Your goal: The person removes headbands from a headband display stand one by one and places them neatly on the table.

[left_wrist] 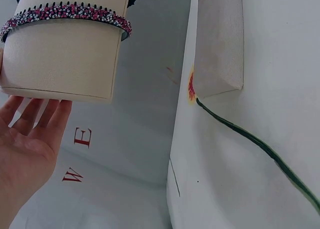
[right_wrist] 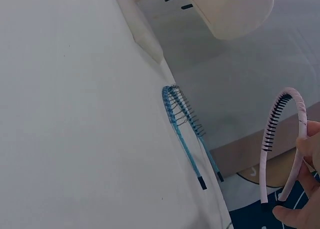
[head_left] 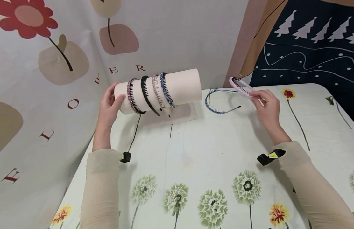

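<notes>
A cream cylinder stand (head_left: 182,84) lies horizontally on its base (head_left: 182,114), carrying several toothed headbands. From left to right these are a pink glittery headband (head_left: 130,95), a black headband (head_left: 145,93), a pale pink one (head_left: 157,90) and a blue glittery one (head_left: 165,90). My left hand (head_left: 106,105) grips the cylinder's left end, thumb in front. In the left wrist view its fingers (left_wrist: 52,114) reach the end's rim. My right hand (head_left: 267,105) pinches a light pink headband (right_wrist: 265,159) by one arm, held up right of the stand. A blue headband (head_left: 215,111) lies on the table between them.
The table (head_left: 211,143) has a white cloth printed with dandelions and flowers. Behind it hangs a lettered flower curtain (head_left: 177,35), with a dark tree-patterned cloth (head_left: 308,57) at the back right. Black wrist cameras (head_left: 126,157) sit at both cuffs.
</notes>
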`<state>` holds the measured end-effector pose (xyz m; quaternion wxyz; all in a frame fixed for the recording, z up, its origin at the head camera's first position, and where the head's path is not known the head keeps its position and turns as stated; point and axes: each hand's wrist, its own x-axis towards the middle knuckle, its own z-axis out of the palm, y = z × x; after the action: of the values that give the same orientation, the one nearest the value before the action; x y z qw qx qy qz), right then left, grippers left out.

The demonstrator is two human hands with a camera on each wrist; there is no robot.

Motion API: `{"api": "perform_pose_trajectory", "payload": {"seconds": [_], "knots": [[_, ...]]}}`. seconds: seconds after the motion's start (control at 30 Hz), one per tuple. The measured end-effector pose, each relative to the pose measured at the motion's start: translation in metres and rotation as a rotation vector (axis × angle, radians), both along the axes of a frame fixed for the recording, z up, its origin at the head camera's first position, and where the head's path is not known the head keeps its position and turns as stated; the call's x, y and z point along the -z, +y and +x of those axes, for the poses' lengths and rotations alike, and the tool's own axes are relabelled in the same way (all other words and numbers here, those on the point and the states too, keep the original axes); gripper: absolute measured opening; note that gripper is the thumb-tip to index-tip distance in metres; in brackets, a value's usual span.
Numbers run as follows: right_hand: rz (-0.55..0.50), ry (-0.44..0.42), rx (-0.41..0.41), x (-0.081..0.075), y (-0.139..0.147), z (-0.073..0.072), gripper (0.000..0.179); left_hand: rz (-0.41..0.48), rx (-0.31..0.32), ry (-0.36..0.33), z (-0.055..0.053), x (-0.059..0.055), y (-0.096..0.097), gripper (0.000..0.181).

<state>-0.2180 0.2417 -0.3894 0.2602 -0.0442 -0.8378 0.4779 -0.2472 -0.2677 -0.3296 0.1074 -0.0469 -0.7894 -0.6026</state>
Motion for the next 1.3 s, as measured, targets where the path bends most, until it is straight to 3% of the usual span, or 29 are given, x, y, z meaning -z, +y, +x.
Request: {"api": "perform_pose_trajectory", "payload": {"seconds": [0.47, 0.77, 1.3], "knots": [[0.027, 0.004, 0.064, 0.019, 0.022, -0.003, 0.016, -0.001, -0.007, 0.007, 0.0, 0.0, 0.001, 0.064], [0.084, -0.14, 0.069, 0.028, 0.035, -0.004, 0.019, 0.0, -0.008, 0.004, 0.001, 0.0, 0.001, 0.064], [0.154, -0.277, 0.044, 0.039, 0.051, -0.013, 0.021, 0.002, -0.006, 0.007, 0.0, 0.0, 0.001, 0.064]]}}
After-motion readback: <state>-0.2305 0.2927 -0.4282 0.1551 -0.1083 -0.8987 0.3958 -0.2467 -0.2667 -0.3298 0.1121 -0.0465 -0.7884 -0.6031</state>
